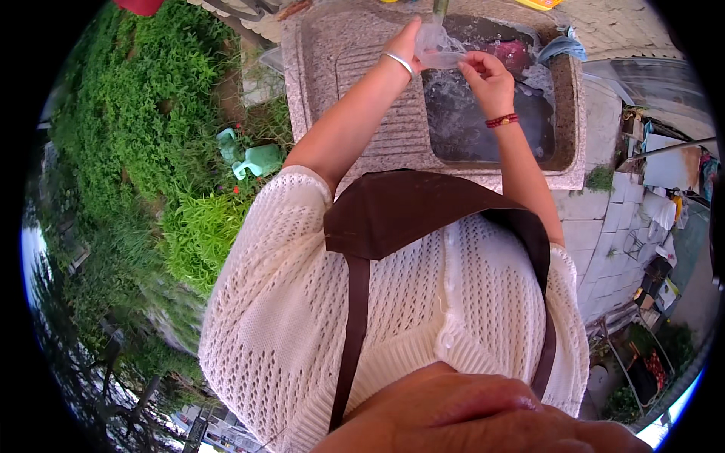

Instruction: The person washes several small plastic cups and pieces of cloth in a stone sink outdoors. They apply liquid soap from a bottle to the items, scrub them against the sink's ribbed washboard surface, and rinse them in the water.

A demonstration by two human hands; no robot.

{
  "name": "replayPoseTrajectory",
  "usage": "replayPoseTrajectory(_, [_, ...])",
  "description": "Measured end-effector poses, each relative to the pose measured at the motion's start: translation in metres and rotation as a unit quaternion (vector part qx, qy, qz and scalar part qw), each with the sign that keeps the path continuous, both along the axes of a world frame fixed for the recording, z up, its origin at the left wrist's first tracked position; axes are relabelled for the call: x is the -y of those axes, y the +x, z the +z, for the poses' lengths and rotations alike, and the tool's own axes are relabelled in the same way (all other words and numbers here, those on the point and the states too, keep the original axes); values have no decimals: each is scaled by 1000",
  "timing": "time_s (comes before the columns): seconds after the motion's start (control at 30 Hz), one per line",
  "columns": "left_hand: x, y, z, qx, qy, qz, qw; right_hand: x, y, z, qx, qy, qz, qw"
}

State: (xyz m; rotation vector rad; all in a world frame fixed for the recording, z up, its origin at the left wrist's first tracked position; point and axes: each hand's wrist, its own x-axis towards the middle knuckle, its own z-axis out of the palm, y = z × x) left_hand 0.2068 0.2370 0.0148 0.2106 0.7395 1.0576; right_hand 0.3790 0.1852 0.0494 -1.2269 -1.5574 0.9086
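Our left fingers (412,32) hold a clear plastic container (431,38); our right fingers (480,60) pinch its long near edge (443,60), which runs left to right.

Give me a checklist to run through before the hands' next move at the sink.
1. Left hand grip on the clear plastic container: ok, holding its left side.
2. Right hand grip: ok, thumb and fingers at its right edge.
3. Blue cloth apart from both hands: ok, at the basin's right side.
4. Water in the basin: ok, present.
5. Container clean inside: cannot tell.
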Motion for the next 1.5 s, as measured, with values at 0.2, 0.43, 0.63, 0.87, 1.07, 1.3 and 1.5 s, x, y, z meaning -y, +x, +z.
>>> replayPoseTrajectory(0.2, [35, -5, 32, -281, 87, 245, 924, 21, -19, -7, -19, -32, 10, 999])
replayPoseTrajectory(0.43, [76, -21, 85, -637, 410, 224, 613, 28, -34, 5, -94, -14, 42, 995])
replayPoseTrajectory(0.63, [88, -22, 88, -327, 260, 124, 900, 21, -31, 26, -102, 78, 65, 990])
replayPoseTrajectory(0.87, [91, -26, 78, -23, 126, -9, 992, 25, -34, 42, -160, 13, 91, 983])
replayPoseTrajectory(1.07, [92, -22, 69, -52, 136, -94, 985, 29, -29, 44, -263, -262, 178, 912])
replayPoseTrajectory(1.3, [96, -16, 104, -355, 129, -208, 902, 30, -9, 34, -188, -261, 140, 936])
replayPoseTrajectory(1.5, [88, -39, 71, -349, 122, -176, 912, 23, 113, -53, -173, -226, -118, 951])
